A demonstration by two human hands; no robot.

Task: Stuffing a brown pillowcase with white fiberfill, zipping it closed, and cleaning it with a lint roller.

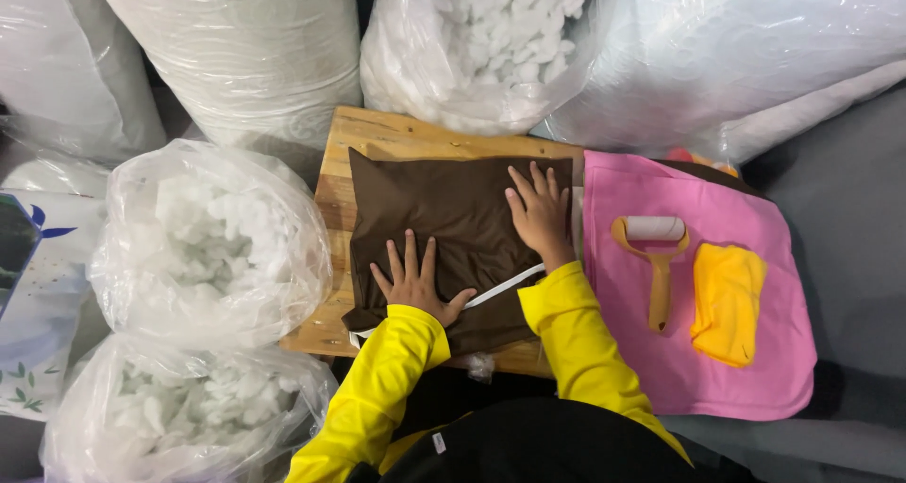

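Brown cushion [453,228] is lying flat on the small wooden table [368,134], long axis running left to right. Left hand [415,280] is pressing on its near edge, right hand [540,209] on the far right corner; both palms down, fingers spread, gripping nothing. Yellow sleeves are angling in from below. Lint roller [656,257] is sitting on pink cloth [698,360] just right.

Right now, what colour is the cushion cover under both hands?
Dark brown, with a white strip along its near edge; the cushion cover shows best in the head view.
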